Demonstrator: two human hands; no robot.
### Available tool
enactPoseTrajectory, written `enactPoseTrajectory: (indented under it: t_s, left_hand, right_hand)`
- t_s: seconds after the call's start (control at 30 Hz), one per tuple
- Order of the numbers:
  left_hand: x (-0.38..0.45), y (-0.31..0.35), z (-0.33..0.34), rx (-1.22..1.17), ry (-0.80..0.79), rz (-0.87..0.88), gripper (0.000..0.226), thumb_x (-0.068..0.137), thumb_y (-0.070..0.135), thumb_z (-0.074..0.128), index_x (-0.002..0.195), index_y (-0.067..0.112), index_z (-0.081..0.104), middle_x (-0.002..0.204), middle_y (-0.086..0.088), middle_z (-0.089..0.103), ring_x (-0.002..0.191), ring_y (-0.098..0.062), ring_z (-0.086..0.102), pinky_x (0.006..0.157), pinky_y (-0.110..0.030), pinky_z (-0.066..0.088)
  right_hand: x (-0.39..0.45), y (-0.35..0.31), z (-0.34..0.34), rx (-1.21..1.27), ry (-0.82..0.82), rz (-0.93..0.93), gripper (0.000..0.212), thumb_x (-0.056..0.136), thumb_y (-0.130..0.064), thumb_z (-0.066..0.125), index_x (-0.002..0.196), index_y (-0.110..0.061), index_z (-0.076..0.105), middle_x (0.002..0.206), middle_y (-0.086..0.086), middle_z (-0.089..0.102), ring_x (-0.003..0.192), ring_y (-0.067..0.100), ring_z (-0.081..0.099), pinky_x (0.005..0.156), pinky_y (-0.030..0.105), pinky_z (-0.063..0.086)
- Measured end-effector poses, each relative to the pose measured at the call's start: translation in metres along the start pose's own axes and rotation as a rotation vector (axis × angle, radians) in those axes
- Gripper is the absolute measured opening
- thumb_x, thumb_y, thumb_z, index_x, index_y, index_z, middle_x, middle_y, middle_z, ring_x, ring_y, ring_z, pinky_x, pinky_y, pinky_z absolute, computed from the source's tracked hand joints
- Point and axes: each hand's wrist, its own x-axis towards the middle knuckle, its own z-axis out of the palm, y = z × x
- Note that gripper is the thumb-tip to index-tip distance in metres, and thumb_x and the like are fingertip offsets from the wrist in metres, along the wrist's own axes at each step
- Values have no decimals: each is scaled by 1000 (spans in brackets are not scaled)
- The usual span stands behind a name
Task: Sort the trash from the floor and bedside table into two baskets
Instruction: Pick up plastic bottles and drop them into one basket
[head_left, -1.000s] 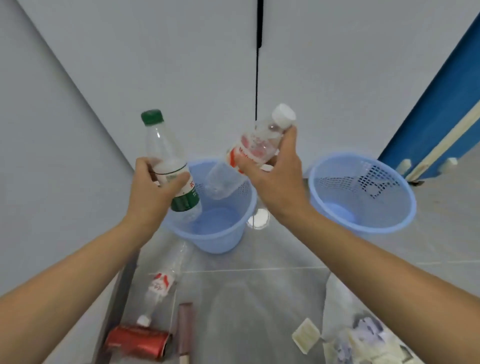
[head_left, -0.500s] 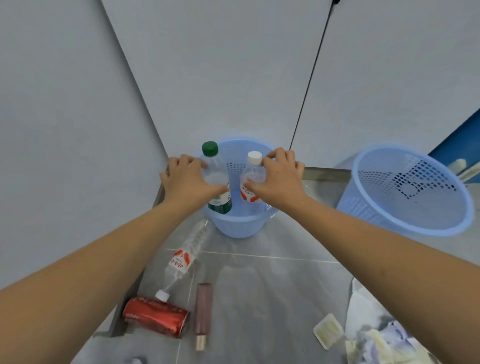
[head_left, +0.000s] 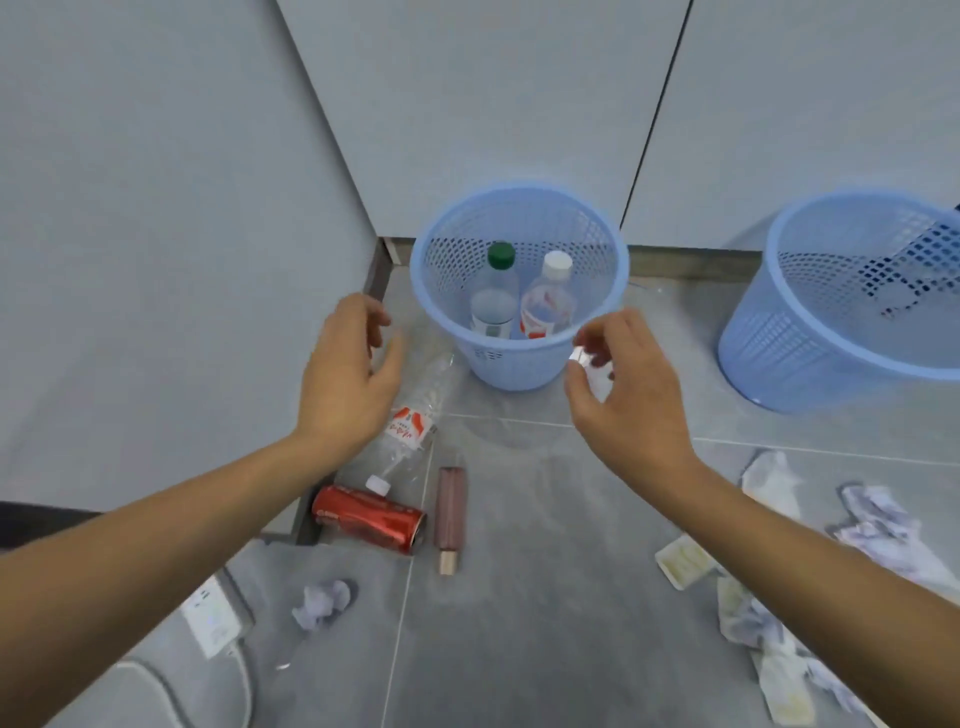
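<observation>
Two blue perforated plastic baskets stand on the grey tiled floor (head_left: 519, 597) against the wall. The left basket (head_left: 519, 364) holds two clear plastic bottles, both standing roughly upright and side by side. The green-capped bottle (head_left: 496, 296) carries a white and green label low on its body; its writing cannot be read. The white-capped bottle (head_left: 545, 306) carries a red and white label; the print is too small to read. The right basket (head_left: 810, 364) stands well apart to the right; nothing can be made out inside it.

Left hand (head_left: 353, 379): fingers spread and relaxed, holding nothing, hovering left of the left basket. Right hand (head_left: 623, 384): fingers loosely curved, hovering just in front of the basket rim; a pale glint shows at the fingertips, and I cannot tell whether anything is pinched there.

On the floor below the left hand lies a crushed clear bottle (head_left: 410, 431), white cap, red and white label with red script, illegible. Touching its cap end lies a dented red can (head_left: 369, 519) with white lettering, unreadable at this angle. Just beside the can lies a brown tube (head_left: 451, 512) with a pale cap. A crumpled paper ball (head_left: 324, 603) lies nearer the camera. At right lie a small cream packet (head_left: 683, 561) and a scatter of crumpled paper (head_left: 872, 530). A white power strip (head_left: 213, 618) lies at lower left.
</observation>
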Motion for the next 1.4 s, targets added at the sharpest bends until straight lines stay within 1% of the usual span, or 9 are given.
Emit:
enactPoseTrajectory:
  t_s: [0.1, 0.23, 0.37, 0.6, 0.8, 0.9, 1.07, 1.27, 1.4]
  left_hand:
    - [-37, -35, 3, 80, -244, -134, 15, 93, 27, 59, 101, 22, 48, 77, 3, 59, 71, -19, 59, 66, -42, 49]
    - [-57, -69, 26, 258, -496, -272, 49, 90, 43, 63, 130, 18, 48, 123, -11, 58, 113, -34, 57, 91, -46, 49]
    - [-57, -85, 54, 316, -586, -345, 73, 89, 56, 61, 149, 23, 34, 143, -17, 42, 134, -40, 41, 105, -52, 41]
    - [-47, -108, 82, 330, -553, -330, 71, 89, 63, 58, 139, 16, 41, 132, -18, 54, 119, -42, 56, 94, -50, 50]
    - [-44, -83, 32, 65, -415, -446, 61, 86, 64, 52, 122, 15, 48, 114, -12, 64, 103, -38, 63, 85, -43, 49]
    - [-39, -59, -13, -64, -285, -466, 56, 85, 64, 49, 121, 21, 48, 98, -4, 67, 90, -34, 67, 81, -47, 54]
    - [8, 5, -67, -182, -39, -303, 44, 96, 44, 60, 134, 27, 46, 94, 2, 64, 74, -21, 62, 66, -39, 49]
    - [88, 60, -52, 7, -126, -106, 65, 74, 66, 72, 127, 30, 67, 108, 6, 66, 92, -20, 66, 85, -37, 56]
    - [114, 65, -20, 213, -178, -7, 59, 66, 71, 74, 109, 30, 67, 99, 4, 70, 88, -22, 63, 74, -35, 52]
  right_hand:
    - [-64, -11, 44, 11, -303, 198, 19, 87, -25, 68, 102, -26, 55, 95, -7, 58, 79, 13, 60, 76, 42, 55]
    - [-107, -20, 120, -58, -579, 433, 36, 92, -47, 62, 118, -26, 49, 116, 2, 57, 98, 26, 65, 83, 41, 54]
    - [-116, -17, 175, -96, -638, 561, 53, 89, -45, 66, 127, -16, 42, 122, 11, 52, 109, 40, 62, 78, 39, 45]
    - [-116, -15, 191, -141, -572, 583, 45, 86, -34, 68, 116, -15, 41, 117, 11, 55, 105, 38, 63, 73, 36, 44]
    - [-92, -30, 97, 20, -359, 425, 52, 89, -39, 69, 132, -27, 41, 125, -3, 57, 102, 26, 64, 83, 40, 53]
    - [-55, -49, 45, 150, -229, 344, 63, 88, -45, 71, 138, -37, 35, 111, -11, 61, 88, 18, 67, 79, 45, 57]
    - [39, -70, 0, 207, 7, 243, 40, 89, -52, 72, 110, -29, 48, 96, -12, 64, 79, 9, 64, 65, 29, 51]
    - [132, -45, 18, -141, -181, 211, 37, 79, -51, 73, 89, -16, 66, 87, 0, 65, 79, 21, 61, 66, 34, 46]
    - [147, -22, 41, -276, -401, 216, 42, 66, -38, 82, 86, -2, 72, 69, 6, 59, 64, 18, 50, 58, 32, 38]
